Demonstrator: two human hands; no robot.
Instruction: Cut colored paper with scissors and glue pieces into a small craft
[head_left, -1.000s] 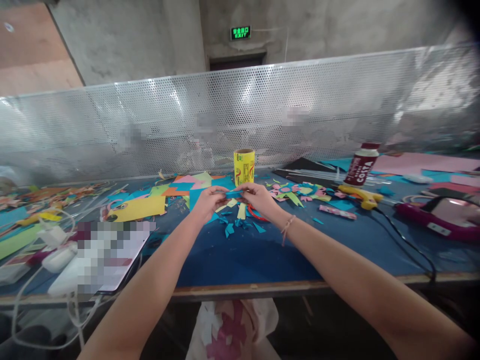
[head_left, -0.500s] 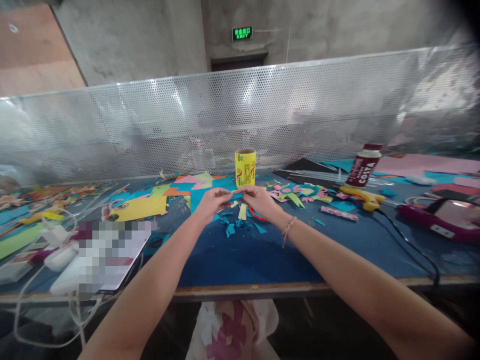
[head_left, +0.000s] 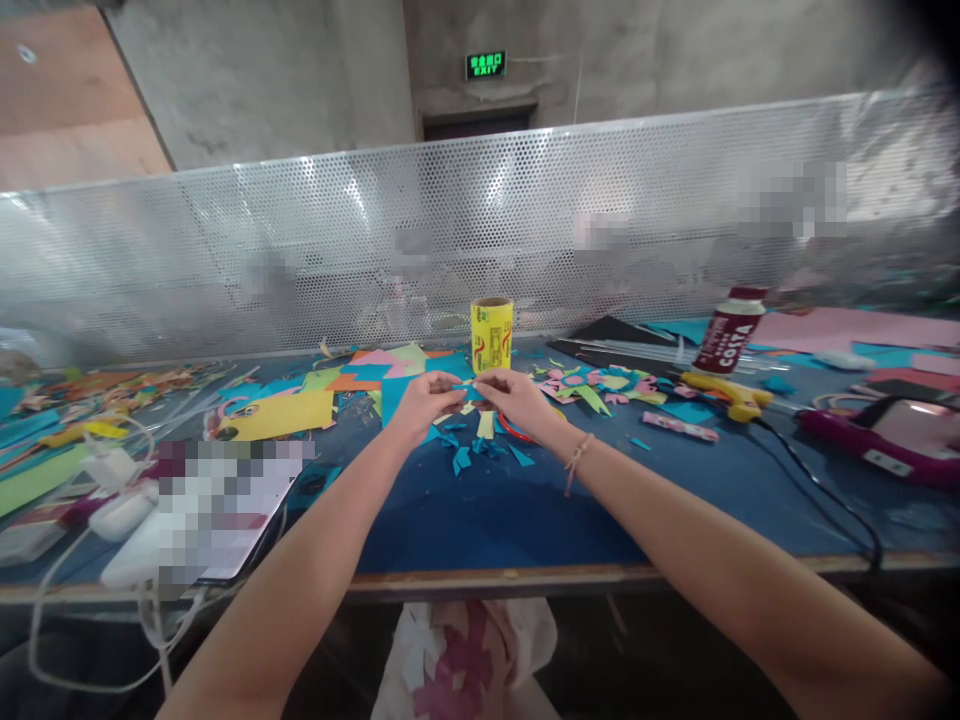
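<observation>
Beyond the right hand (head_left: 519,400) stands a capped bottle (head_left: 727,338).

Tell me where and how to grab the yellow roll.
Probably best by the upper sides of the roll, coming from above: it stands upright, round and open-topped, and the left hand and right hand are in front of it.

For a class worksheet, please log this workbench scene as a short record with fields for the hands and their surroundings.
Left hand: pinching a small blue piece, mostly hidden
Right hand: pinching the same piece; band on wrist
Nearer the wearer: loose blue scraps
Beyond the hands: upright yellow roll
Right side: Costa bottle, yellow corded tool
Left side: yellow sheet
Background: perforated screen, green exit sign
</observation>
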